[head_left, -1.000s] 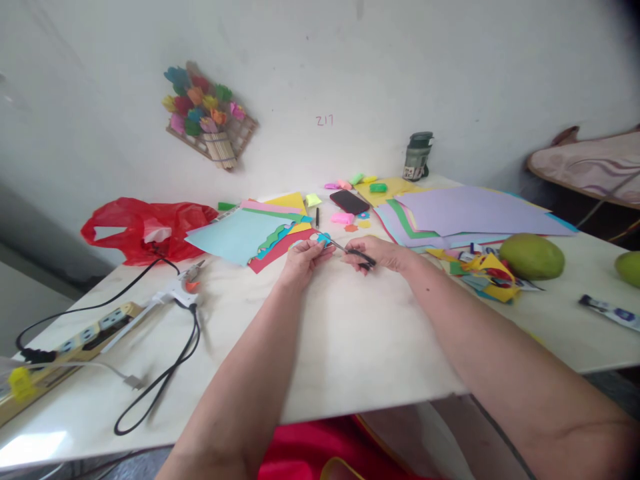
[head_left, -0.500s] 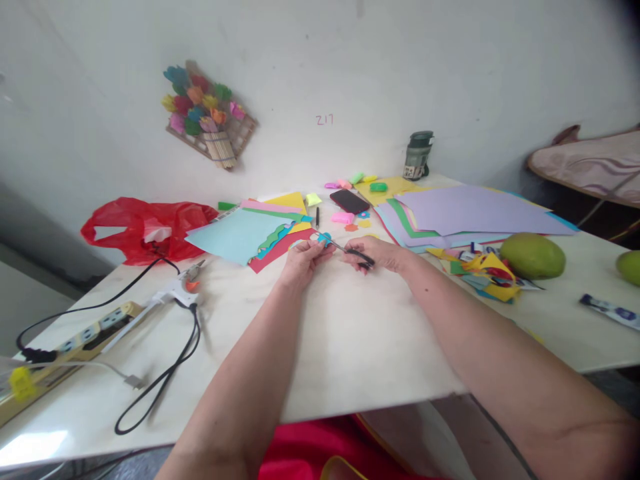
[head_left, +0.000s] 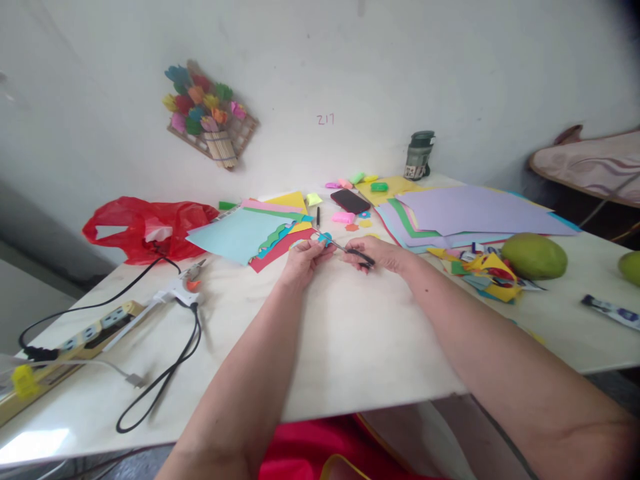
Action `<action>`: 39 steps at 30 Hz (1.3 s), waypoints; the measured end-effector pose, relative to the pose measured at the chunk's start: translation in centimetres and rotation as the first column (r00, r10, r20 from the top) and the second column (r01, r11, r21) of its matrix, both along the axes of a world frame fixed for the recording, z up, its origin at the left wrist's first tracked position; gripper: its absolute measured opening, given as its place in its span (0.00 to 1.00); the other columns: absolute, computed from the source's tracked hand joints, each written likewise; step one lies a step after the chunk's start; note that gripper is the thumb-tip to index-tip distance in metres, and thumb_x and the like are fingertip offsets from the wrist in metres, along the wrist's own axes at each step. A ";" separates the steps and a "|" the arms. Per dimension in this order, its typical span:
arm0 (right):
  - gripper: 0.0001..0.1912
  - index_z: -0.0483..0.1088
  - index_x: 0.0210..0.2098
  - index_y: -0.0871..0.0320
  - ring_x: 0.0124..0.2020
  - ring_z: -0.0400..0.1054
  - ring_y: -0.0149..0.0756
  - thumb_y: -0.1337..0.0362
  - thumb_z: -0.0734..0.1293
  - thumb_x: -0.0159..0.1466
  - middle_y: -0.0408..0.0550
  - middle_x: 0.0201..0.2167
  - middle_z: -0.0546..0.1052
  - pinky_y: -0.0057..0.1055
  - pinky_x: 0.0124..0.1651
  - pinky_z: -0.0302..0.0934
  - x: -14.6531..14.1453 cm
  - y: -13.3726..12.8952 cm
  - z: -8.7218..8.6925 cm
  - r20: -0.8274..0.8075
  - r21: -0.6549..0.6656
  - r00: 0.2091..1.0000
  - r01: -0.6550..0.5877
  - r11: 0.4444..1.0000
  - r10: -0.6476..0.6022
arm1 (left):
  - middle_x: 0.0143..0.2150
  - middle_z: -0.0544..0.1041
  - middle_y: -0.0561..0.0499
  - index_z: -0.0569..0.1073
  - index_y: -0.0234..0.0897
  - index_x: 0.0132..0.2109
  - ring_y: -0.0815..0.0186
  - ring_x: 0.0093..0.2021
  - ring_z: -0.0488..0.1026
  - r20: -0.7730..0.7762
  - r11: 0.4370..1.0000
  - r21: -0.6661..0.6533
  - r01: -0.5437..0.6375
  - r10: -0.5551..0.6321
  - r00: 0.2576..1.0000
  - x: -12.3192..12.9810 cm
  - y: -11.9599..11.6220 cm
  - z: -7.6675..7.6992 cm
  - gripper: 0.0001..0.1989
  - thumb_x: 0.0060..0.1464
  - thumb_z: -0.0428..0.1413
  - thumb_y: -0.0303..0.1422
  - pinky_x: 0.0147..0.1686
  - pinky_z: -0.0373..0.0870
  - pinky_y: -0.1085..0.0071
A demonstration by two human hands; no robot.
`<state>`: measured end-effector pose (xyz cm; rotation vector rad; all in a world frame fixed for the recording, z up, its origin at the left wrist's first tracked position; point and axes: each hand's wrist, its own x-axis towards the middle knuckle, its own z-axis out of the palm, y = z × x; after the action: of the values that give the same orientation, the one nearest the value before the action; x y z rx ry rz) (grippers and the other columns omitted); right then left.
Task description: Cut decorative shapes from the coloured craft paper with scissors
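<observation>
My left hand [head_left: 306, 260] pinches a small piece of blue paper [head_left: 325, 239] between thumb and fingers. Black-handled scissors [head_left: 361, 257] are in my right hand [head_left: 373, 252], their blades pointing left to the blue piece. Whether the blades are parted is too small to make out. Just beyond the hands lie small paper cutouts: an orange one [head_left: 352, 227], a yellow one [head_left: 365, 224] and a blue flower [head_left: 365, 215]. A red sheet [head_left: 280, 250] lies to the left of my left hand.
Coloured sheets [head_left: 235, 233] lie left, a lilac stack [head_left: 480, 210] right. Behind are a phone [head_left: 350, 201] and pink packet [head_left: 343, 217]. Paper scraps [head_left: 493, 277] and a green fruit [head_left: 534, 256] sit right. A glue gun [head_left: 180, 287], power strip [head_left: 95, 333] and red bag [head_left: 130, 230] stand left.
Hardly anything differs: both hands keep their places, with the scissors still at the blue paper. The whole view has shifted very slightly.
</observation>
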<state>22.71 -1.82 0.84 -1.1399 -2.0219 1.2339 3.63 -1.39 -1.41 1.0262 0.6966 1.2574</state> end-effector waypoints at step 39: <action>0.13 0.63 0.27 0.60 0.14 0.61 0.23 0.56 0.67 0.53 0.40 0.17 0.68 0.20 0.13 0.46 -0.8 -0.1 -0.2 -0.083 -0.056 0.995 0.058 0.997 -0.062 | 0.31 0.77 0.45 0.71 0.31 0.27 0.59 0.38 0.76 0.034 1.000 0.008 0.016 -0.016 0.999 0.1 0.0 -0.1 0.08 0.41 0.62 0.30 0.42 0.70 0.64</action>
<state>21.92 -1.90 0.69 -1.1453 -1.8897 1.2914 3.77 -1.34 -1.49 1.0125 0.6568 1.2616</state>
